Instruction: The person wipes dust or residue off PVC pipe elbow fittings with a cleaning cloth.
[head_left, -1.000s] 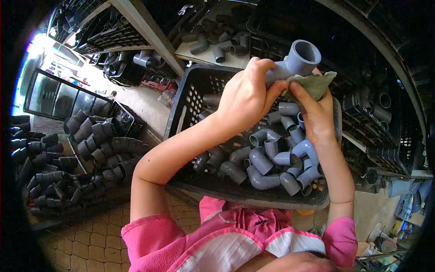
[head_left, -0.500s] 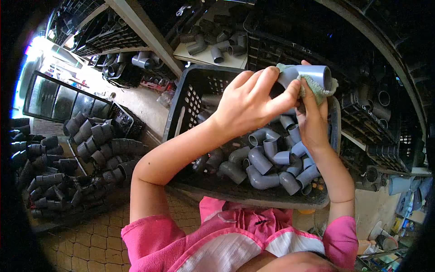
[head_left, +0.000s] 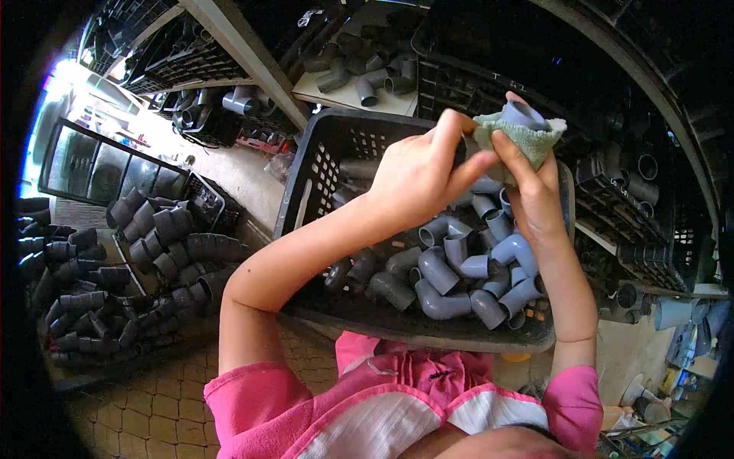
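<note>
A grey plastic pipe elbow is held up above the far right of a black crate, with one open end pointing up. A pale green cloth wraps around it. My right hand is closed around the cloth and the elbow inside it. My left hand curls its index finger and thumb at the left side of the elbow; its grip is partly hidden. Below both hands, several grey pipe elbows lie loose in the crate, some glossy and some dull.
Dark pipe fittings are heaped on the left. More fittings lie on a pale board behind the crate. A metal post slants down at the upper left. Stacked black crates stand on the right.
The elbow has turned from lying sideways to pointing its open end up, and the cloth now covers more of it. My left fingers have shifted slightly left and loosened from the cloth.
</note>
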Action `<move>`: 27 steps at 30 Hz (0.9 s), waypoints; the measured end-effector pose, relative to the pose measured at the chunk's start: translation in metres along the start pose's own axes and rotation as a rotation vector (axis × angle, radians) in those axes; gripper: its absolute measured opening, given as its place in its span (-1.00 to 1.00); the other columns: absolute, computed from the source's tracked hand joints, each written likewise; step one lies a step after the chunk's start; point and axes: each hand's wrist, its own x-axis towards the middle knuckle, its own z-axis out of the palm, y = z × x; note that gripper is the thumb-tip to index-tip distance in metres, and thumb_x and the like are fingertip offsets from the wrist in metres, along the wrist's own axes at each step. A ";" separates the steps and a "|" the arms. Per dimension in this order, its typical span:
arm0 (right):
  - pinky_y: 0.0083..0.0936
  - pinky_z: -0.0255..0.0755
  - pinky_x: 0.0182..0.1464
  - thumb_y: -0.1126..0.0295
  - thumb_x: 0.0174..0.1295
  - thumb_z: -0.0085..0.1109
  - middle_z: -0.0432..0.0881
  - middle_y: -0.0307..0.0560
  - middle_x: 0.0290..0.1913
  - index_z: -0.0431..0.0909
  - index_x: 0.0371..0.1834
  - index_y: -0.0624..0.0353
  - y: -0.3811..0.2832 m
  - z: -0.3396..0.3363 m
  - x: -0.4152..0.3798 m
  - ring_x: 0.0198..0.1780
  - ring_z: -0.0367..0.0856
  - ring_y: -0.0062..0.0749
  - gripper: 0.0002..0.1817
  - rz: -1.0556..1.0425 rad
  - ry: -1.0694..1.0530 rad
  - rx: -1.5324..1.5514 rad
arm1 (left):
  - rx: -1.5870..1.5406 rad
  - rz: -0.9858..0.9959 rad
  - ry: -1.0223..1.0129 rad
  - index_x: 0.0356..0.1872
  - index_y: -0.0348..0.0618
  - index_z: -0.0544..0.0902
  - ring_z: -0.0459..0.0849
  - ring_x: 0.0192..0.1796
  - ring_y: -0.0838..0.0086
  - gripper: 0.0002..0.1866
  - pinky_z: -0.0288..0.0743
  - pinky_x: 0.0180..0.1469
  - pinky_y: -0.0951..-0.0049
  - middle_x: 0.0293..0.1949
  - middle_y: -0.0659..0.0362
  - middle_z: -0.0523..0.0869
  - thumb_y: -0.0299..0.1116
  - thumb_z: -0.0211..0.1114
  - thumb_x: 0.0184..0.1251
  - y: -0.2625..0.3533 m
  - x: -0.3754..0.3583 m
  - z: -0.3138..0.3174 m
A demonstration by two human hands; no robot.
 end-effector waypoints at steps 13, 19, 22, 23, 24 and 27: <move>-0.40 0.34 0.23 0.33 0.12 0.40 0.52 -0.16 0.07 0.23 0.37 0.13 0.008 -0.024 0.010 0.14 0.47 -0.42 -0.24 0.230 -0.187 0.265 | -1.037 -0.742 -0.119 -0.09 -0.12 0.35 0.45 -0.79 0.38 -0.53 0.28 -0.74 0.50 -0.59 0.13 0.49 0.12 -0.24 0.51 -0.005 0.012 0.001; -0.41 0.41 0.17 0.43 0.17 0.33 0.53 -0.12 0.14 0.29 0.36 0.10 0.001 -0.017 0.012 0.15 0.51 -0.40 -0.34 0.270 -0.052 0.175 | -1.247 -0.848 -0.198 -0.20 -0.06 0.43 0.18 -0.83 0.60 -0.51 0.04 -0.81 0.60 -0.71 0.31 0.31 0.19 -0.15 0.44 -0.017 0.024 -0.022; -0.41 0.45 0.13 0.47 0.19 0.27 0.53 -0.13 0.16 0.32 0.35 0.08 0.009 -0.024 0.014 0.16 0.52 -0.39 -0.38 0.281 -0.054 0.146 | -0.601 -0.534 -0.232 -0.14 -0.10 0.47 0.28 -0.80 0.60 -0.60 0.10 -0.78 0.60 -0.66 0.28 0.38 0.05 -0.05 0.48 -0.015 0.040 -0.061; -0.41 0.45 0.13 0.45 0.20 0.26 0.53 -0.13 0.16 0.32 0.35 0.08 0.007 -0.021 0.015 0.16 0.53 -0.39 -0.39 0.338 -0.047 0.116 | -0.390 -0.417 -0.280 -0.12 -0.11 0.47 0.34 -0.76 0.59 -0.64 0.18 -0.74 0.59 -0.63 0.25 0.43 0.00 -0.02 0.49 -0.022 0.045 -0.074; -0.41 0.45 0.13 0.43 0.21 0.25 0.53 -0.14 0.15 0.32 0.35 0.07 0.002 -0.017 0.016 0.16 0.53 -0.38 -0.39 0.395 -0.039 0.085 | -0.180 -0.299 -0.325 -0.11 -0.12 0.48 0.41 -0.72 0.58 -0.67 0.26 -0.70 0.57 -0.61 0.23 0.47 -0.05 0.02 0.49 -0.028 0.050 -0.086; -0.41 0.46 0.12 0.36 0.22 0.21 0.53 -0.14 0.16 0.31 0.36 0.05 0.005 -0.018 0.018 0.15 0.52 -0.38 -0.40 0.491 -0.051 0.032 | 0.478 -0.261 -0.357 -0.03 -0.10 0.45 0.67 -0.51 0.30 -0.66 0.51 -0.44 0.30 -0.35 0.00 0.71 -0.05 0.08 0.45 -0.041 0.058 -0.115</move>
